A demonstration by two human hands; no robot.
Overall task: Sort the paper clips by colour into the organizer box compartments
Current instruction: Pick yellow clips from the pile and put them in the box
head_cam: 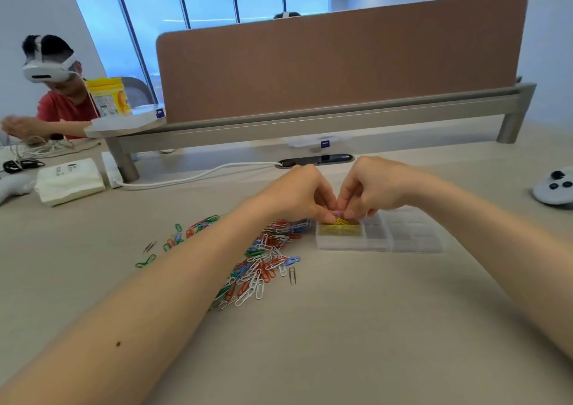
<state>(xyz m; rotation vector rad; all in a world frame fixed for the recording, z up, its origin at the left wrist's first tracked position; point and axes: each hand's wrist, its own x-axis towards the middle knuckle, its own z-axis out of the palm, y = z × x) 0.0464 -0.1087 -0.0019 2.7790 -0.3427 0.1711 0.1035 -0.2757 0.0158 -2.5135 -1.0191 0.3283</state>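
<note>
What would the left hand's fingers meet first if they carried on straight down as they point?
Most likely the yellow paper clips in the leftmost compartment of the clear plastic organizer box; the left hand has its fingers just above them, perhaps touching.

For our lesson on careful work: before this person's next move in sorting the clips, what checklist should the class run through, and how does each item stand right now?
1. Left hand and right hand over the box: ok.
2. Yellow clips together in the box's left-end compartment: ok.
3. What the fingers pinch: cannot tell, the tips are blurred.
4. Mixed pile lying beside the box, on its left: ok.
5. No yellow left in the pile: cannot tell, the clips overlap.
</note>
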